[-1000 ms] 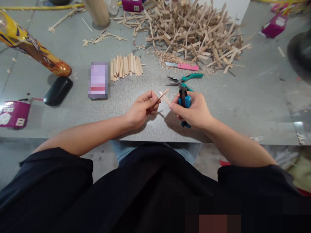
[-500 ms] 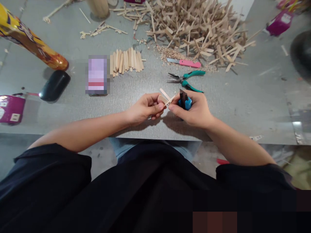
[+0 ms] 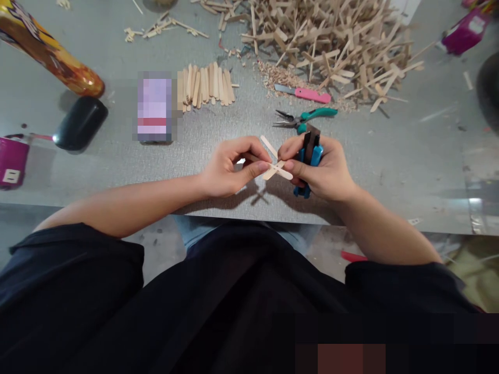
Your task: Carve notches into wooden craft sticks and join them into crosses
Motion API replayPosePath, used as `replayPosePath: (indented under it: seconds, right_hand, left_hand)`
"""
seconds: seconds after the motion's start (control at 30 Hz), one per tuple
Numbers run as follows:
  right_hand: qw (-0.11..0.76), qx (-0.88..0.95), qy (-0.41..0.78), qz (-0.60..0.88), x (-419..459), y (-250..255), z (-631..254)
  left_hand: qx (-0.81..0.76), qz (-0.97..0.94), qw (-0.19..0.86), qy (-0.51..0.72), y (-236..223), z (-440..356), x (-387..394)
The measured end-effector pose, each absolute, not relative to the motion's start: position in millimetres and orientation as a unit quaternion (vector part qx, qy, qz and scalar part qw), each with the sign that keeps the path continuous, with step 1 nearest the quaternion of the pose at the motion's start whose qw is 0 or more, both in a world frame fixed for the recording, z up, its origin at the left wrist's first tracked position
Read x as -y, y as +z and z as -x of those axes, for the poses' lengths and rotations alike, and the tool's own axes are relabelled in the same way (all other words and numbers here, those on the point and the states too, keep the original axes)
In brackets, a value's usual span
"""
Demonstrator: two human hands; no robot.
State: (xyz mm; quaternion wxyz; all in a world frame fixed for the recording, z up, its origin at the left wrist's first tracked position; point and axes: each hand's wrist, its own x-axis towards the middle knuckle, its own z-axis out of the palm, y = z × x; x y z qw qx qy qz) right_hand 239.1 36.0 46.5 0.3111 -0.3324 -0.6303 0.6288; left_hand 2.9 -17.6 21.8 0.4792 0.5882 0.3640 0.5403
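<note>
Several wooden craft sticks (image 3: 286, 174) cross each other in an X between my two hands, just above the tabletop. My left hand (image 3: 238, 167) pinches them from the left with thumb and fingertips. From the other side, the thumb and index finger of my right hand (image 3: 329, 169) grip them close to the crossing. Tucked in that same right hand is a blue-and-black hand tool (image 3: 311, 150) with a flat metal head; its exact kind is unclear. Just beyond my right hand lie green-handled pliers (image 3: 317, 112), jaws pointing left.
A pink-handled knife (image 3: 312, 95) lies by wood shavings, before a big heap of joined craft sticks (image 3: 331, 36). Loose sticks (image 3: 205, 85) line up beside a blurred phone-like object (image 3: 155, 106). Farther left are a black case (image 3: 80, 123) and a yellow-orange tube (image 3: 58, 57).
The crossed sticks have turned and now show as a clear X. My right hand has rotated, exposing more of the blue-and-black tool. The view has shifted slightly.
</note>
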Motion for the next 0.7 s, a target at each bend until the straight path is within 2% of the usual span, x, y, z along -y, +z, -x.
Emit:
replayPosePath:
  seconds: [0.5, 0.7]
  right_hand:
    - [0.315, 0.659, 0.601, 0.324, -34, 48, -244]
    - [0.343, 0.656, 0.584, 0.333, -31, 45, -242]
  left_hand:
    - [-0.368, -0.604, 0.478, 0.521, 13, 1, 17]
    - [-0.350, -0.502, 0.520, 0.597, -2, 0, 11]
